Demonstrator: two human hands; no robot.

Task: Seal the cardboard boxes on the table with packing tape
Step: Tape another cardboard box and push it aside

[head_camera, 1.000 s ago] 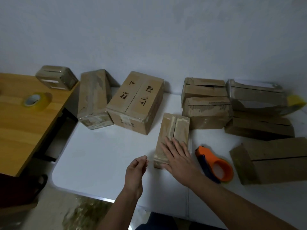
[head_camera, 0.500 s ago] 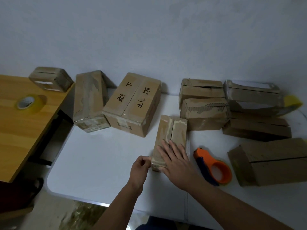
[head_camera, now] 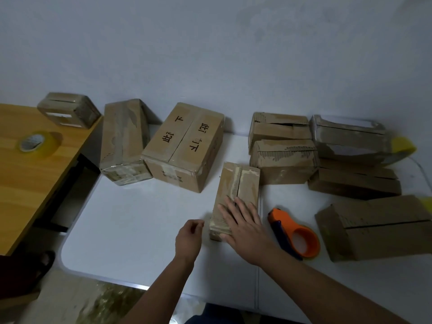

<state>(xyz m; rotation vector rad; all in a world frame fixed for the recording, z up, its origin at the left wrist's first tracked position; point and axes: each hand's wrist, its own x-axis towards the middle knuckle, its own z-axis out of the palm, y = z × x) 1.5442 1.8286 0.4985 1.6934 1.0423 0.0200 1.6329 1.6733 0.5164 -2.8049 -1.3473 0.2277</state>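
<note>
On the white worktop [head_camera: 140,230] the small box [head_camera: 236,197] lies in front of us, among the other boxes. We press our right hand [head_camera: 245,230] flat on its near end, fingers straight; best to rub firmly along the seam. The tape dispenser [head_camera: 294,235] waits just beside. Our left hand [head_camera: 189,239] curls loosely; whether its grip pinches a tape end we cannot tell.

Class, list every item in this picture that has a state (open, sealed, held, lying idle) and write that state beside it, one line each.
Narrow cardboard box: lying flat, centre seam visible, pressed by the right hand.
Right hand: fingers straight, flat on the box.
Left hand: fingers curled, beside the box end, apparently holding nothing.
Orange tape dispenser: lying idle on the white table.
Yellowish tape roll: lying flat, untouched.
</note>
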